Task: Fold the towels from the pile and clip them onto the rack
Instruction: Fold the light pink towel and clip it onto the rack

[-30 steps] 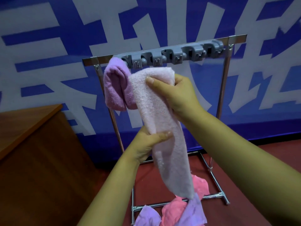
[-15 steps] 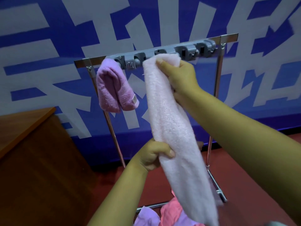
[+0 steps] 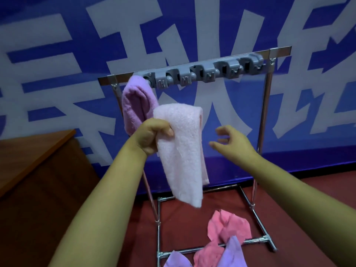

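My left hand (image 3: 152,136) grips a pale pink towel (image 3: 182,151), folded double and draped over my fist, its ends hanging below. My right hand (image 3: 230,142) hovers just right of the towel, fingers spread, holding nothing. Above both stands the metal rack (image 3: 266,105) with a grey clip bar (image 3: 204,73) across its top. A folded purple towel (image 3: 135,105) hangs from the leftmost clip, right behind my left hand. The other clips hold nothing. On the floor at the rack's base lies the pile of pink and purple towels (image 3: 225,241).
A brown wooden desk (image 3: 32,157) stands at the left, close to the rack's left post. Behind the rack hangs a blue banner (image 3: 192,31) with large white characters. The floor (image 3: 300,199) is dark red.
My right hand let go of the pink towel's top and dropped away from the clip bar. My left hand rose, and the towel now hangs doubled over it, below the clips.
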`<act>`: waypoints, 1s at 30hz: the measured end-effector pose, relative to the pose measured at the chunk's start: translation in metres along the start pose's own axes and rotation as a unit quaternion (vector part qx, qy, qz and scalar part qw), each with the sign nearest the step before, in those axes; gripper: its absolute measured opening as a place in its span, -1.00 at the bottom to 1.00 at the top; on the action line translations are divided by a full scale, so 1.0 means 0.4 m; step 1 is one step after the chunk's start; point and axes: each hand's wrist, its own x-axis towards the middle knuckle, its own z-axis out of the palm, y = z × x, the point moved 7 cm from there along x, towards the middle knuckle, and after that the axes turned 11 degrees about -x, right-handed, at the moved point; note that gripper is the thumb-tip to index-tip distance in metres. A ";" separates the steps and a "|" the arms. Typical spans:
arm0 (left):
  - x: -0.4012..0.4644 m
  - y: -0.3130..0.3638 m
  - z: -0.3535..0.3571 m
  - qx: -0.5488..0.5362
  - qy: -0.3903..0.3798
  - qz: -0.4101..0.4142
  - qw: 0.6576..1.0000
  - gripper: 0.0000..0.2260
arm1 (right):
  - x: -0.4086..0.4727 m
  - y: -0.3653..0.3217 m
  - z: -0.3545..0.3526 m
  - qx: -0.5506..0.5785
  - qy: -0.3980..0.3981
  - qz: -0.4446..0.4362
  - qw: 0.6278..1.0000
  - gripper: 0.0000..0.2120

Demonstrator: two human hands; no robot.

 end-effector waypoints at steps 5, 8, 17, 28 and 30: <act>0.009 -0.002 0.034 -0.020 -0.048 -0.040 0.998 -0.70 | -0.032 -0.188 0.014 0.033 -0.151 -0.259 0.954 0.10; 0.026 0.010 0.055 -0.050 -0.086 -0.043 0.994 -0.62 | -0.010 -0.239 -0.015 0.078 -0.099 -0.270 0.955 0.01; 0.097 0.019 0.007 -0.129 -0.102 -0.076 0.983 -0.52 | 0.064 -0.319 -0.020 0.077 -0.042 -0.270 0.959 -0.43; 0.106 0.248 -0.080 0.312 0.157 0.057 0.935 -0.63 | 0.186 -0.444 -0.077 -0.199 0.151 -0.226 0.942 -0.61; 0.110 0.252 -0.055 0.387 0.118 -0.006 0.915 -0.29 | 0.209 -0.478 -0.071 -0.233 0.154 -0.229 0.933 -0.67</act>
